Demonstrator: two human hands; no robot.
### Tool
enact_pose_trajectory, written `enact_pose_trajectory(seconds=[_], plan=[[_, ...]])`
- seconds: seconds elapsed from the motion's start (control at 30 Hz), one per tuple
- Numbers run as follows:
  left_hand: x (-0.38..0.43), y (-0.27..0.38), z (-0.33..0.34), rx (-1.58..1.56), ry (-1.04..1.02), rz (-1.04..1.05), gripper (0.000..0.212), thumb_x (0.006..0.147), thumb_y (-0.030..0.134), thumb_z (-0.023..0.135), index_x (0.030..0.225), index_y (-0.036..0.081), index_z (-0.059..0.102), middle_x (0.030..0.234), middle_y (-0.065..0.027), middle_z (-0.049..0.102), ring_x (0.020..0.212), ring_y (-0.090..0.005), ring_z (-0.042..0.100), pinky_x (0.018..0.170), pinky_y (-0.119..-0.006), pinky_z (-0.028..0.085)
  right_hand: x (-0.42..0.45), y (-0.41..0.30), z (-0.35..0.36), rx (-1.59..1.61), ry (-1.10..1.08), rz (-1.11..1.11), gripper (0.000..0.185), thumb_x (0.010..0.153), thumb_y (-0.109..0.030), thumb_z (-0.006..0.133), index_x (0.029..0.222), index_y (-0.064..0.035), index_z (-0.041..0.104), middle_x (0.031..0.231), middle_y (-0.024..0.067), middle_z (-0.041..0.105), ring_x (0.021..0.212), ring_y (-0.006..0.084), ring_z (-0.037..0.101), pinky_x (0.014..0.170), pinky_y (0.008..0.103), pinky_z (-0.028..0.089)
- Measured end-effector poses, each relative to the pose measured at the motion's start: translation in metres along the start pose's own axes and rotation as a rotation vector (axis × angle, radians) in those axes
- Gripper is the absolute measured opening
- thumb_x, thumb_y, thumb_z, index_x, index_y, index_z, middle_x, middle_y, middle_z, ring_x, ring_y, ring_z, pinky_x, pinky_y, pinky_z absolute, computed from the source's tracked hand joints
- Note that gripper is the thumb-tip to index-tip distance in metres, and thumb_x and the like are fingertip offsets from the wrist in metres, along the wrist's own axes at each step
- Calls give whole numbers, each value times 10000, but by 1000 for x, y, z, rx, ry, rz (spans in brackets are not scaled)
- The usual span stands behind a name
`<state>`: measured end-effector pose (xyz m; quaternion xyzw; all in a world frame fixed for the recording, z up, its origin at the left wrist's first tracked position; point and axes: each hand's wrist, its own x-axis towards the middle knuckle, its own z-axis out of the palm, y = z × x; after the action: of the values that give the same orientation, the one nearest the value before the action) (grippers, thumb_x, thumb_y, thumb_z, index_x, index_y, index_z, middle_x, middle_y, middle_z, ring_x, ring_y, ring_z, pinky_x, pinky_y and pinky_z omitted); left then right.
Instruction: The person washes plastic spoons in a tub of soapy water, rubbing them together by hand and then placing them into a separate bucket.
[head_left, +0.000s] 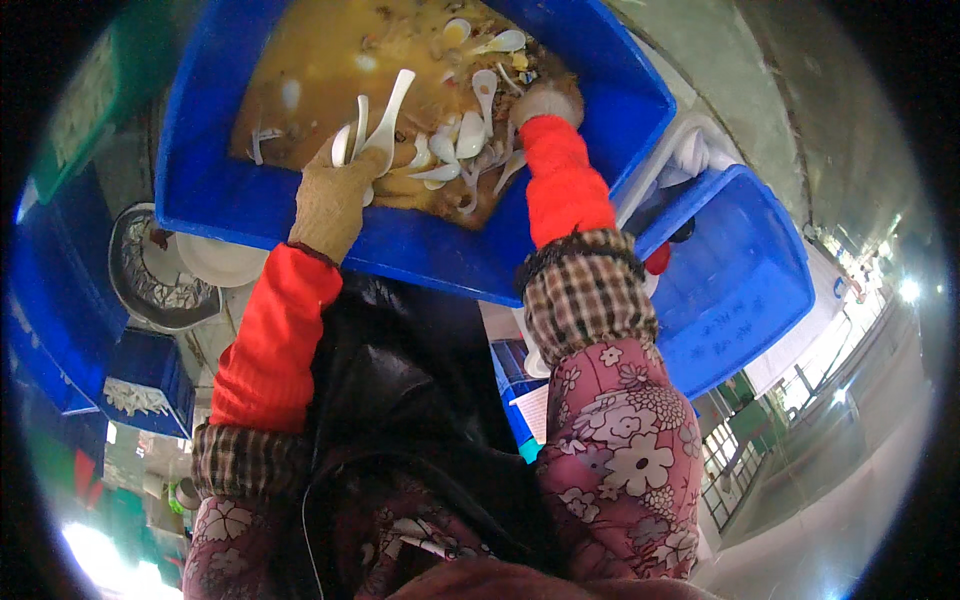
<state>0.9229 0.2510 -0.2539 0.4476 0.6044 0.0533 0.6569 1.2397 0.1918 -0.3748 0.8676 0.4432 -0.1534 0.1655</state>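
Observation:
A large blue plastic tub (439, 266) in front of me holds murky yellow-brown liquid with food scraps. My left hand (330, 196), in a tan glove, grips several white soup spoons (390, 120) above the liquid near the tub's near wall. At the right side of the tub my right hand (551, 103) is gloved and partly under the liquid, so its fingers are hidden and any hold cannot be seen. Between my hands lies a heap of white spoons (471, 135), partly sunk. Other spoons (504, 42) lie toward the far side.
A second blue bin (739, 315) stands to the right, with a red object (658, 259) at its edge. On the left are a foil-lined metal pan (169, 300), a white plate (221, 259) and a blue crate (150, 382) holding white items. A green crate (79, 112) is farther left.

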Motion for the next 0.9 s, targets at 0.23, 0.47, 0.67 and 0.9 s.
enact_pose_trajectory(seconds=[0.23,0.47,0.67,0.9], plan=[[5,-12,5,-371,-56,-87,465,1007,193,707,1422,-5,637,1149,-91,779,897,-155,714,798,-298,582,-89,-33,-22,318,-360,259,470,992,-464,629,1150,-45,772,1144,285,766,1107,456,742,964,550,589],[-3,0,17,-160,-86,71,496,969,175,743,1449,74,669,1212,-77,766,1030,-148,715,946,-311,561,-173,-108,-77,427,-401,-62,259,953,-274,679,1086,-63,749,1048,252,773,1026,450,753,865,541,604],[-3,8,14,-215,36,132,405,994,160,737,1394,102,726,1190,-39,770,1009,-143,669,886,-313,551,-176,-139,-89,239,-357,-292,242,853,-197,739,1056,-84,805,930,191,794,924,395,786,785,525,622],[5,-3,-22,-361,328,122,342,1040,191,693,1325,4,723,1182,-69,762,1011,-153,694,844,-314,562,-166,-65,-65,240,-78,-229,552,793,-361,885,1221,-46,739,1154,220,749,1144,397,716,966,523,575]])
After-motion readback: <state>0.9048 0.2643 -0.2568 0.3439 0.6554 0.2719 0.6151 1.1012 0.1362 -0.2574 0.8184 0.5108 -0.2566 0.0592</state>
